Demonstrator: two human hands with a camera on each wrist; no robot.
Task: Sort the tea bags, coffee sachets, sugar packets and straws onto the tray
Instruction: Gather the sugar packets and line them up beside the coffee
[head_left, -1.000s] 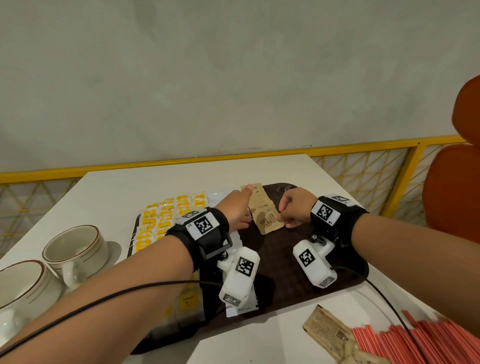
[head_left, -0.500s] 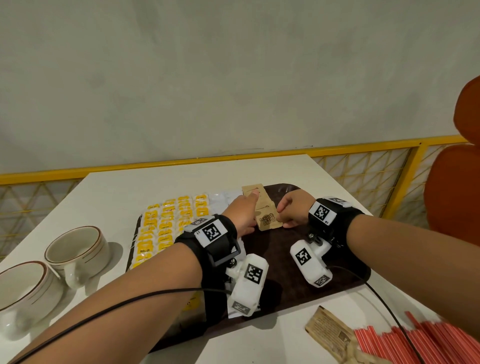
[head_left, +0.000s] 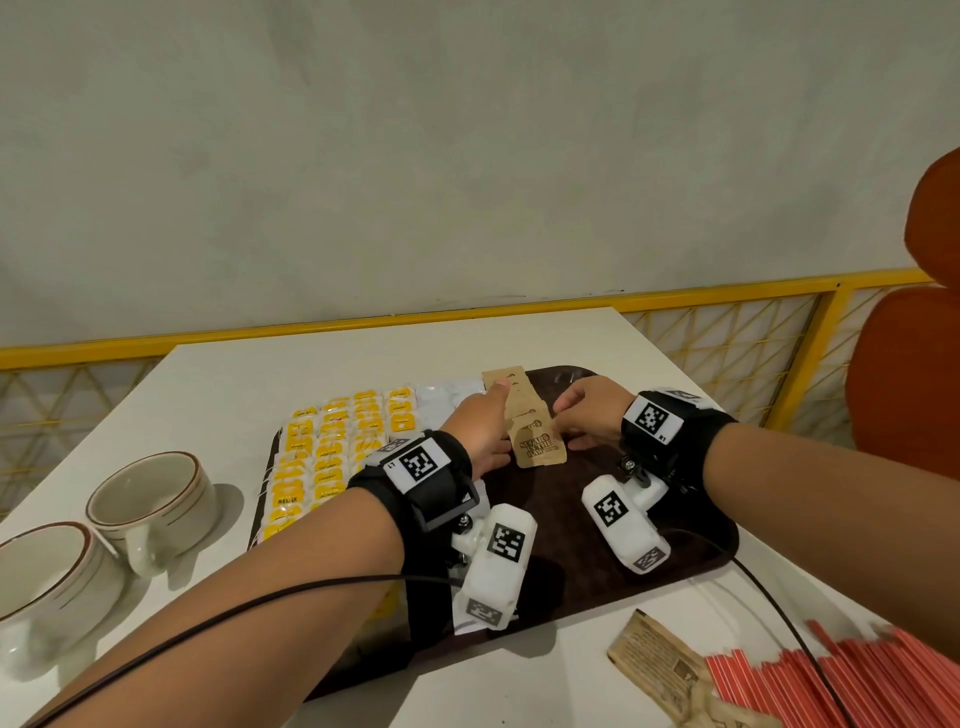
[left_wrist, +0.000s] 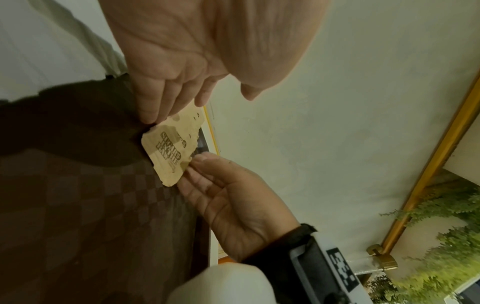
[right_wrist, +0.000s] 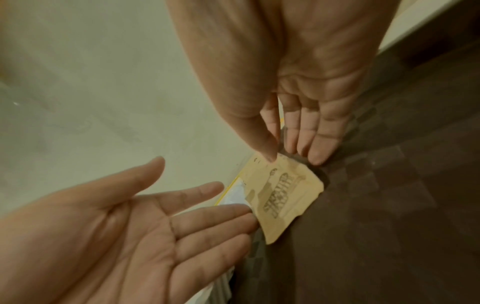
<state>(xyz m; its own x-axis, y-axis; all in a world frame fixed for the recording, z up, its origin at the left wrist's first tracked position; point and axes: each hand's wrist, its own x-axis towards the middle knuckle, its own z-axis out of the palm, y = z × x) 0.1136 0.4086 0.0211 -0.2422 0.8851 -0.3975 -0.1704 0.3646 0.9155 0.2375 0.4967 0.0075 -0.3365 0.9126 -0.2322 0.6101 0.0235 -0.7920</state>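
A dark brown tray (head_left: 691, 551) lies on the white table. Yellow tea bags (head_left: 332, 447) fill its left part in rows, with white sachets (head_left: 447, 395) beside them. Several brown sugar packets (head_left: 537, 447) overlap in a short column at the tray's far middle. My left hand (head_left: 483, 431) lies along the column's left side, its straight fingers (right_wrist: 207, 214) touching the packets' edge. My right hand (head_left: 587, 415) is on the right side and pinches the nearest sugar packet (left_wrist: 168, 152) at its edge between thumb (right_wrist: 267, 152) and fingers.
Two cream cups (head_left: 150, 499) stand on the table left of the tray. A pile of red straws (head_left: 831, 686) and a brown paper packet (head_left: 660, 660) lie near the front right edge. A yellow rail (head_left: 727, 296) and an orange seat (head_left: 914, 364) are behind and to the right.
Both hands have stayed at the sugar packets with only small shifts. The packets have barely moved.
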